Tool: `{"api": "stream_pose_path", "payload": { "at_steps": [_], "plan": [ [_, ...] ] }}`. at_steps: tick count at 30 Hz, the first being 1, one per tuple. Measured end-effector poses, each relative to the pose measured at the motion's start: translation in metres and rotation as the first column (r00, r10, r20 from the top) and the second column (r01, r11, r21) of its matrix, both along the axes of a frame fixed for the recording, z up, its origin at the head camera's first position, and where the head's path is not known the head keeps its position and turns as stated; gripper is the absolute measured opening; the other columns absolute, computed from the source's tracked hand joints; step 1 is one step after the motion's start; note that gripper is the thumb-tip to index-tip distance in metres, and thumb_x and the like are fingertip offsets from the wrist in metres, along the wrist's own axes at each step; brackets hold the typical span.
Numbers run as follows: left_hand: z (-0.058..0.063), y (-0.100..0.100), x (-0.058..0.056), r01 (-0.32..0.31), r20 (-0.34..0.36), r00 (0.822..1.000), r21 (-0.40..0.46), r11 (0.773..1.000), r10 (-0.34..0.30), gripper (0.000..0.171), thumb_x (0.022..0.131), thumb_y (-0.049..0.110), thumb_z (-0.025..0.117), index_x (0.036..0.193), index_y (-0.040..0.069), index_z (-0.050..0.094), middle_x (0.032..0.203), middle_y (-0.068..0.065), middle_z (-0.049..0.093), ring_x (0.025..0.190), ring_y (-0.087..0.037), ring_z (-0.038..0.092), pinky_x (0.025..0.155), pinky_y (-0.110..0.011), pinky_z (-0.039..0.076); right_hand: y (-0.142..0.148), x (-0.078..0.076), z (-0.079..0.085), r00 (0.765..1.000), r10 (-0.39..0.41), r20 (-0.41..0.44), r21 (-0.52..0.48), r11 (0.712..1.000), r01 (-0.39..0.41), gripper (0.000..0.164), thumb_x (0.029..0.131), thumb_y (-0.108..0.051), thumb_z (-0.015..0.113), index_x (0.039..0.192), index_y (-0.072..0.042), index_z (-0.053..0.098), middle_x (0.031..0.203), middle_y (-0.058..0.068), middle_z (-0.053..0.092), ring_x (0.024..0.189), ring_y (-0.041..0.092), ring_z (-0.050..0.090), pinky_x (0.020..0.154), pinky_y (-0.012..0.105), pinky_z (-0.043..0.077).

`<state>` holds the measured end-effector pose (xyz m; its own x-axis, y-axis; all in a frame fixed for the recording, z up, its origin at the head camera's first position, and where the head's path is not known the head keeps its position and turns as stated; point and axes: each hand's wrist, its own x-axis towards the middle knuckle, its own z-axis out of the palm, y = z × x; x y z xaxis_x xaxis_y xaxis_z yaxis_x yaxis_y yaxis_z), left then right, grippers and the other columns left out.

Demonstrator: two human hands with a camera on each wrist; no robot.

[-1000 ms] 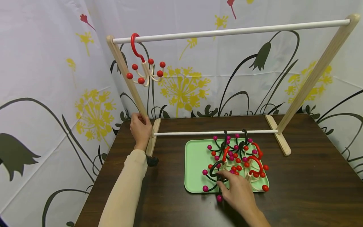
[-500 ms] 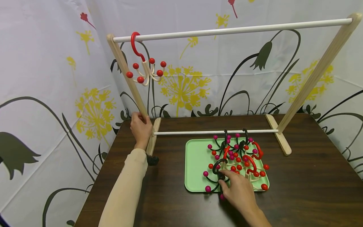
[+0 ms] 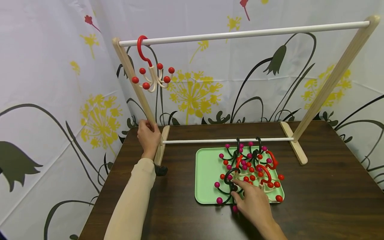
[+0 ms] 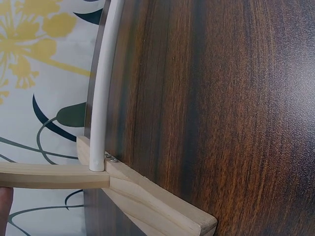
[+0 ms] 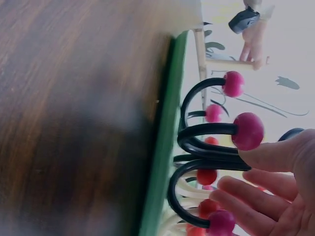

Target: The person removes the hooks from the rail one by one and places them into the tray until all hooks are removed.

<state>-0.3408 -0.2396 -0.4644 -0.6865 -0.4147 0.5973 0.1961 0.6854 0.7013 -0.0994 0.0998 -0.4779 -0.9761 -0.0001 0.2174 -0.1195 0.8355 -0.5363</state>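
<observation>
My left hand (image 3: 149, 136) grips the left wooden post (image 3: 140, 96) of a rack near its foot; in the left wrist view only a sliver of finger (image 4: 4, 202) shows beside the post. A black multi-arm hook hanger (image 3: 225, 179) with pink ball tips stands at the front of the green tray (image 3: 205, 176). My right hand (image 3: 254, 200) pinches its stem between thumb and fingers. In the right wrist view the hanger's curved arms (image 5: 206, 129) and pink balls lie near the thumb (image 5: 268, 155). The fingers partly hide the stem.
A cream hanger (image 3: 152, 75) with a red hook hangs at the left end of the white top bar (image 3: 240, 33). Several black and red-hooked hangers crowd the tray's right side. A lower white rod (image 3: 198, 141) runs behind the tray. The dark table (image 3: 324, 200) extends right.
The black hanger's hook has tilted more upright and shifted slightly right in my right hand. A red-hooked hanger beside it has shifted slightly left. The left hand has stayed on the post.
</observation>
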Motion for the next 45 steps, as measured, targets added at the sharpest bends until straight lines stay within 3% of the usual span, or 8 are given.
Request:
{"api": "stream_pose_path", "payload": {
  "at_steps": [6,10,14,21,27,34,38,45],
  "plan": [
    [0.002,-0.002,0.002,-0.006,0.008,1.000,0.006,1.000,0.005,0.020,0.087,0.011,0.068,0.097,-0.002,0.056,0.090,-0.017,0.057,0.079,-0.036,0.057,0.075,-0.054,0.044,0.001,0.004,0.022,0.999,0.017,0.037,-0.014,1.000,-0.017,0.039,0.080,-0.017,0.081,0.118,-0.013,0.072,0.055,-0.011,0.044,0.047,0.007,0.036,0.047,0.027,0.032],
    [0.002,-0.003,0.002,-0.006,0.000,1.000,0.007,1.000,0.006,0.020,0.087,0.011,0.067,0.097,-0.002,0.056,0.090,-0.017,0.057,0.079,-0.036,0.057,0.075,-0.054,0.043,0.004,0.007,0.042,0.999,0.028,0.024,-0.061,0.998,-0.027,0.037,0.078,-0.010,0.082,0.115,-0.013,0.074,0.066,-0.003,0.065,0.047,0.006,0.041,0.049,0.026,0.033],
    [-0.001,-0.004,0.001,-0.016,-0.003,1.000,-0.003,1.000,0.016,0.020,0.087,0.012,0.067,0.097,-0.001,0.055,0.090,-0.017,0.058,0.080,-0.037,0.057,0.075,-0.054,0.043,0.007,0.009,0.059,0.996,0.034,-0.081,-0.115,0.992,-0.044,0.032,0.075,-0.003,0.083,0.105,-0.013,0.077,0.094,0.002,0.075,0.067,0.009,0.064,0.057,0.026,0.046],
    [-0.004,-0.005,-0.002,-0.031,-0.009,0.999,-0.008,0.999,0.031,0.019,0.087,0.012,0.067,0.096,0.000,0.055,0.089,-0.017,0.058,0.080,-0.037,0.058,0.075,-0.054,0.044,0.009,-0.003,0.084,0.937,0.134,-0.322,-0.143,0.972,-0.188,0.022,0.076,-0.003,0.082,0.096,-0.011,0.076,0.089,-0.007,0.074,0.079,0.004,0.068,0.066,0.029,0.055],
    [-0.003,-0.003,-0.001,-0.010,-0.004,1.000,-0.013,1.000,0.010,0.019,0.087,0.011,0.067,0.097,-0.001,0.055,0.089,-0.017,0.058,0.080,-0.037,0.058,0.074,-0.054,0.043,0.003,-0.035,0.104,0.878,0.252,-0.407,-0.112,0.940,-0.322,0.024,0.081,-0.005,0.079,0.104,-0.010,0.074,0.095,-0.004,0.074,0.082,0.007,0.068,0.066,0.029,0.055],
    [0.000,-0.001,-0.001,-0.006,-0.004,1.000,-0.017,1.000,0.006,0.019,0.087,0.010,0.067,0.097,-0.001,0.055,0.090,-0.018,0.057,0.081,-0.037,0.057,0.075,-0.054,0.043,-0.016,-0.102,0.126,0.817,0.376,-0.438,-0.169,0.858,-0.486,0.024,0.087,-0.002,0.072,0.112,-0.003,0.070,0.105,0.005,0.071,0.092,0.014,0.068,0.075,0.028,0.055],
    [0.001,-0.001,0.001,-0.005,0.005,1.000,-0.012,1.000,0.005,0.019,0.087,0.010,0.067,0.098,-0.001,0.055,0.091,-0.018,0.057,0.081,-0.038,0.057,0.077,-0.055,0.043,-0.032,-0.137,0.141,0.811,0.412,-0.415,-0.163,0.843,-0.512,0.028,0.090,-0.003,0.068,0.118,-0.003,0.067,0.113,0.008,0.069,0.097,0.018,0.068,0.076,0.027,0.055],
    [-0.001,-0.001,-0.001,-0.012,0.015,1.000,-0.014,1.000,0.013,0.020,0.087,0.011,0.067,0.098,-0.001,0.056,0.091,-0.017,0.057,0.082,-0.038,0.057,0.078,-0.055,0.043,-0.069,-0.180,0.180,0.844,0.434,-0.315,-0.034,0.884,-0.467,0.056,0.091,-0.011,0.067,0.144,-0.011,0.048,0.141,0.007,0.054,0.118,0.022,0.059,0.082,0.036,0.051]
  ]
}}
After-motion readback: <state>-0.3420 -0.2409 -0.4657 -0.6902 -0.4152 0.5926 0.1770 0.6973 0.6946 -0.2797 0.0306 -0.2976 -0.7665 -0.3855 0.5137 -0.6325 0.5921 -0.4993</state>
